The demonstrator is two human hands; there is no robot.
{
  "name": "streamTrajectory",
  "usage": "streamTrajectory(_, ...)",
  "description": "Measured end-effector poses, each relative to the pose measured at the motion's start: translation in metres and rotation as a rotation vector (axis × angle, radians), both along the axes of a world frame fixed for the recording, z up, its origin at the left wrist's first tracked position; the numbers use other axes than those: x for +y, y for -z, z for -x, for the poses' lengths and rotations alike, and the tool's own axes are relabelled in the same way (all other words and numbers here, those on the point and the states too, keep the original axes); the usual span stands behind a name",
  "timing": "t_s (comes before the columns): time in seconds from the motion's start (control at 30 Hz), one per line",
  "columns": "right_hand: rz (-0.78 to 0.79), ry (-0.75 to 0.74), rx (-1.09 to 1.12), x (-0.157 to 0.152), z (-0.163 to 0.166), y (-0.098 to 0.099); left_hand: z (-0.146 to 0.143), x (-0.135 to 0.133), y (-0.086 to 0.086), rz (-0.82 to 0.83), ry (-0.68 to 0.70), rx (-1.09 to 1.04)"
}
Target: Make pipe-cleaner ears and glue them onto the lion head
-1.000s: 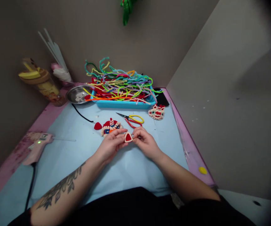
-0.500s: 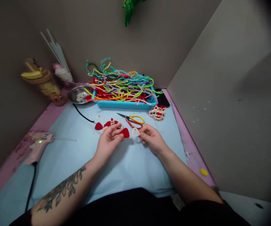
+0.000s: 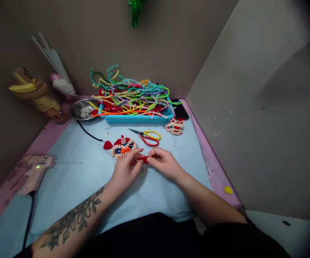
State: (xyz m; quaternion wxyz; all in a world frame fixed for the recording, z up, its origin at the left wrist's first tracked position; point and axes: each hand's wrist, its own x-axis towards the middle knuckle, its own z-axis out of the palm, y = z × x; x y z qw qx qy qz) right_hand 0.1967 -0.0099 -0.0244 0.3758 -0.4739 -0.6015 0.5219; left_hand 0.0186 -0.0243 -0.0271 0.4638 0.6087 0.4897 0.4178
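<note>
My left hand (image 3: 125, 172) and my right hand (image 3: 164, 163) meet over the light blue mat (image 3: 155, 193). Both pinch a small red felt piece (image 3: 143, 159) between their fingertips. A cream pipe-cleaner loop (image 3: 142, 171) shows just under my left fingers; whether they grip it I cannot tell. Just beyond my left hand lies a pipe-cleaner mask face (image 3: 123, 147) in cream, red and blue, with a loose red felt petal (image 3: 108, 145) to its left.
Red-and-yellow scissors (image 3: 147, 137) lie beyond my hands. A blue tray (image 3: 137, 119) heaped with coloured pipe cleaners stands at the back, a second small mask (image 3: 174, 126) and a phone (image 3: 181, 111) to its right. Metal bowl (image 3: 83, 108) back left; pink glue gun (image 3: 35, 173) far left.
The hands had parted, left with the red piece and right with the cream loop. Now they have come together on the red piece, and the loop is under my left fingers.
</note>
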Motion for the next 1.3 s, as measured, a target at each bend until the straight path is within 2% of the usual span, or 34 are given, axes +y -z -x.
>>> streamTrajectory(0.2, -0.075, 0.005, -0.012, -0.001, 0.001, 0.003, -0.005, 0.005, -0.003, 0.323, 0.042, -0.270)
streamTrajectory(0.47, -0.142, 0.056, -0.011, -0.001, 0.002, 0.002, -0.005, 0.006, 0.001, 0.516, -0.023, -0.516)
streamTrajectory(0.6, -0.093, 0.061, 0.046, 0.000, 0.003, 0.005, -0.006, 0.007, 0.004, 0.468, -0.050, -0.495)
streamTrajectory(0.9, 0.206, 0.065, 0.274, -0.002, 0.009, 0.005, -0.012, 0.005, 0.000, 0.374, -0.064, -0.363)
streamTrajectory(1.1, 0.203, 0.058, 0.271, -0.003, 0.007, 0.002, -0.011, 0.003, -0.003, 0.111, -0.109, -0.067)
streamTrajectory(1.3, 0.133, 0.080, 0.191, -0.004, 0.007, 0.002, -0.006, 0.003, -0.002, -0.047, -0.056, 0.113)
